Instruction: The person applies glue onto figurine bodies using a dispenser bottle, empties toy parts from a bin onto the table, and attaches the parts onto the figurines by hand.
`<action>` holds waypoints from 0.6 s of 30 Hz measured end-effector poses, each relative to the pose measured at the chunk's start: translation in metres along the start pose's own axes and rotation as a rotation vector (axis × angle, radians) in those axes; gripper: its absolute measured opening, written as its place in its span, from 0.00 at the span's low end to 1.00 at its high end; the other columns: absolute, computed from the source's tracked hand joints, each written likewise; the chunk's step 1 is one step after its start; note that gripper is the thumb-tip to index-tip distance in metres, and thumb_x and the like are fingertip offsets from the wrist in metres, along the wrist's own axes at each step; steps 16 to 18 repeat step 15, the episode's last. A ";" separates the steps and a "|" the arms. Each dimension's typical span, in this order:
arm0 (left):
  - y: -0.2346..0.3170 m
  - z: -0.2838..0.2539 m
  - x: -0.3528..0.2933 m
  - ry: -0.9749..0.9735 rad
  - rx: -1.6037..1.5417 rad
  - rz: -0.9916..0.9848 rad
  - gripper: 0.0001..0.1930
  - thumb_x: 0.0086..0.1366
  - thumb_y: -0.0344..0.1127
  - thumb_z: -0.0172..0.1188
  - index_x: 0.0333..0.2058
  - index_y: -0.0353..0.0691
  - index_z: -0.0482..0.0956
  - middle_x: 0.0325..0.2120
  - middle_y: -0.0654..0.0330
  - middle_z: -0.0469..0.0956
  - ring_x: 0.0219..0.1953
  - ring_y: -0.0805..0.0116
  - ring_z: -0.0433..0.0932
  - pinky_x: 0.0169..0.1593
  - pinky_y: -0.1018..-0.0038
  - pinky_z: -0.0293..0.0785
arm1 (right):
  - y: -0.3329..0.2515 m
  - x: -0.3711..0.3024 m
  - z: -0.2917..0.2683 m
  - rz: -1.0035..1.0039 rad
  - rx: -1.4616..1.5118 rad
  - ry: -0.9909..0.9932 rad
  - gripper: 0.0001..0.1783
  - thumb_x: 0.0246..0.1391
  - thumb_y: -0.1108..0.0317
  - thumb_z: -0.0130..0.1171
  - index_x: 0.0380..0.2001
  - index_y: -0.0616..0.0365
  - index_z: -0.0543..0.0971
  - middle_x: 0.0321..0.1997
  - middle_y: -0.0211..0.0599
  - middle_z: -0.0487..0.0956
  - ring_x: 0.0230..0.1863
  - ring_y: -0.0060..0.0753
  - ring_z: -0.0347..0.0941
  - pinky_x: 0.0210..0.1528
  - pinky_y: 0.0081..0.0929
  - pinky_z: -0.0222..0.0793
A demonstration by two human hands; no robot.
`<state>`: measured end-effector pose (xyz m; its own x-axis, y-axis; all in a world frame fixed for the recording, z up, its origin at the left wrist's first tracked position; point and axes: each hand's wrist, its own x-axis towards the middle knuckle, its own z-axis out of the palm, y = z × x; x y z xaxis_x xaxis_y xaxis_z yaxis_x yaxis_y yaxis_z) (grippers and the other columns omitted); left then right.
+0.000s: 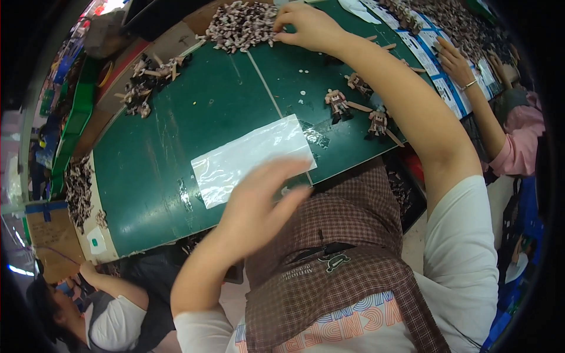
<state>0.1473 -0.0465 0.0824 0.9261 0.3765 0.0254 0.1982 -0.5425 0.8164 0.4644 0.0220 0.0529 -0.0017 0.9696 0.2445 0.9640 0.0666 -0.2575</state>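
Note:
My left hand (259, 203), blurred by motion, hovers over the near edge of a white plastic sheet (253, 153). Its thumb and fingers are apart, and I see nothing held. Far off, my right hand (309, 26) reaches the right side of a pile of small pinkish-brown and dark toy parts (241, 26). Those fingers are curled in a pinch at the pile; what they grip is hidden. Beneath my right forearm, small toy figures (336, 105) lie with flat wooden sticks (359, 106) beside or under them.
More figures and sticks (144, 82) are heaped on the green table (159, 153) at left. Green bins (79, 109) stand beyond that edge. A co-worker's hand (456, 62) is over blue-and-white sheets at right; another person (112, 312) sits lower left, near a cardboard box (53, 241).

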 end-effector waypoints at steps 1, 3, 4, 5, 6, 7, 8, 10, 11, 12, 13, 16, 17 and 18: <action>-0.007 0.018 0.032 0.110 0.095 0.143 0.22 0.58 0.34 0.62 0.52 0.36 0.72 0.48 0.47 0.74 0.52 0.47 0.72 0.56 0.62 0.68 | 0.025 -0.006 0.014 -0.084 -0.029 0.231 0.14 0.48 0.63 0.62 0.39 0.54 0.81 0.44 0.43 0.76 0.45 0.44 0.75 0.49 0.36 0.70; -0.020 0.045 0.083 0.252 0.328 0.233 0.28 0.55 0.33 0.64 0.54 0.33 0.68 0.51 0.45 0.72 0.55 0.47 0.69 0.58 0.62 0.65 | 0.028 -0.006 0.019 0.004 0.214 0.340 0.12 0.54 0.62 0.60 0.38 0.57 0.80 0.40 0.33 0.81 0.42 0.33 0.77 0.46 0.30 0.71; -0.023 0.054 0.100 0.301 0.408 0.232 0.29 0.53 0.33 0.66 0.54 0.33 0.68 0.52 0.47 0.71 0.56 0.49 0.69 0.58 0.61 0.65 | 0.022 -0.009 0.012 0.203 0.454 0.207 0.12 0.55 0.61 0.60 0.37 0.58 0.80 0.42 0.32 0.81 0.43 0.28 0.77 0.46 0.28 0.71; -0.020 0.060 0.115 0.311 0.405 0.229 0.29 0.53 0.33 0.66 0.54 0.33 0.68 0.52 0.47 0.71 0.56 0.49 0.69 0.58 0.61 0.65 | 0.034 -0.020 0.012 0.234 0.627 0.230 0.13 0.58 0.61 0.57 0.38 0.60 0.79 0.44 0.33 0.81 0.44 0.22 0.76 0.47 0.24 0.72; -0.019 0.061 0.124 0.145 0.456 0.161 0.28 0.52 0.33 0.66 0.52 0.32 0.69 0.50 0.46 0.71 0.54 0.49 0.69 0.57 0.61 0.66 | 0.028 -0.026 0.008 0.323 0.860 0.234 0.13 0.60 0.61 0.56 0.39 0.60 0.77 0.43 0.35 0.80 0.45 0.24 0.77 0.48 0.23 0.73; -0.019 0.061 0.129 -0.029 0.501 0.096 0.28 0.52 0.33 0.66 0.51 0.31 0.70 0.48 0.46 0.71 0.53 0.49 0.70 0.55 0.61 0.68 | 0.022 -0.035 0.004 0.421 1.091 0.239 0.13 0.61 0.61 0.54 0.39 0.60 0.76 0.43 0.37 0.80 0.45 0.26 0.77 0.49 0.23 0.73; -0.022 0.060 0.130 -0.021 0.503 0.089 0.28 0.52 0.33 0.66 0.51 0.31 0.70 0.48 0.46 0.71 0.53 0.49 0.70 0.55 0.61 0.68 | 0.017 -0.038 0.000 0.413 1.093 0.232 0.13 0.61 0.61 0.54 0.39 0.60 0.76 0.43 0.37 0.80 0.45 0.26 0.77 0.49 0.23 0.73; -0.024 0.060 0.128 0.061 0.542 0.150 0.26 0.50 0.31 0.67 0.49 0.33 0.70 0.43 0.47 0.72 0.50 0.49 0.71 0.52 0.61 0.69 | 0.013 -0.050 -0.007 0.493 1.296 0.181 0.13 0.63 0.60 0.50 0.39 0.58 0.74 0.43 0.40 0.80 0.44 0.29 0.78 0.49 0.23 0.75; -0.027 0.058 0.124 0.057 0.542 0.147 0.26 0.50 0.31 0.67 0.49 0.33 0.70 0.43 0.47 0.72 0.50 0.49 0.71 0.52 0.61 0.69 | 0.010 -0.052 -0.009 0.497 1.299 0.179 0.13 0.63 0.60 0.50 0.39 0.58 0.74 0.43 0.40 0.80 0.44 0.29 0.78 0.49 0.23 0.75; -0.022 0.055 0.116 0.066 0.497 0.132 0.27 0.49 0.31 0.67 0.48 0.32 0.70 0.43 0.47 0.71 0.49 0.49 0.71 0.53 0.62 0.68 | 0.008 -0.054 -0.014 0.556 1.332 0.147 0.13 0.64 0.60 0.49 0.38 0.58 0.74 0.42 0.41 0.80 0.44 0.31 0.79 0.48 0.23 0.75; -0.018 0.051 0.107 0.075 0.453 0.111 0.27 0.48 0.32 0.67 0.48 0.32 0.70 0.43 0.47 0.71 0.49 0.49 0.71 0.53 0.62 0.68 | 0.007 -0.055 -0.014 0.615 1.369 0.110 0.13 0.65 0.59 0.48 0.37 0.58 0.74 0.42 0.42 0.80 0.43 0.32 0.79 0.46 0.23 0.76; -0.014 0.050 0.085 0.122 0.288 0.127 0.30 0.47 0.33 0.68 0.49 0.34 0.68 0.46 0.45 0.68 0.52 0.47 0.69 0.58 0.62 0.66 | 0.006 -0.060 -0.014 0.695 1.300 0.030 0.18 0.63 0.56 0.49 0.46 0.59 0.72 0.41 0.43 0.80 0.44 0.35 0.80 0.44 0.24 0.78; -0.014 0.050 0.085 0.122 0.288 0.127 0.30 0.47 0.33 0.68 0.49 0.34 0.68 0.46 0.45 0.68 0.52 0.47 0.69 0.58 0.62 0.66 | 0.006 -0.060 -0.014 0.695 1.300 0.030 0.18 0.63 0.56 0.49 0.46 0.59 0.72 0.41 0.43 0.80 0.44 0.35 0.80 0.44 0.24 0.78; -0.014 0.050 0.085 0.122 0.288 0.127 0.30 0.47 0.33 0.68 0.49 0.34 0.68 0.46 0.45 0.68 0.52 0.47 0.69 0.58 0.62 0.66 | 0.006 -0.060 -0.014 0.695 1.300 0.030 0.18 0.63 0.56 0.49 0.46 0.59 0.72 0.41 0.43 0.80 0.44 0.35 0.80 0.44 0.24 0.78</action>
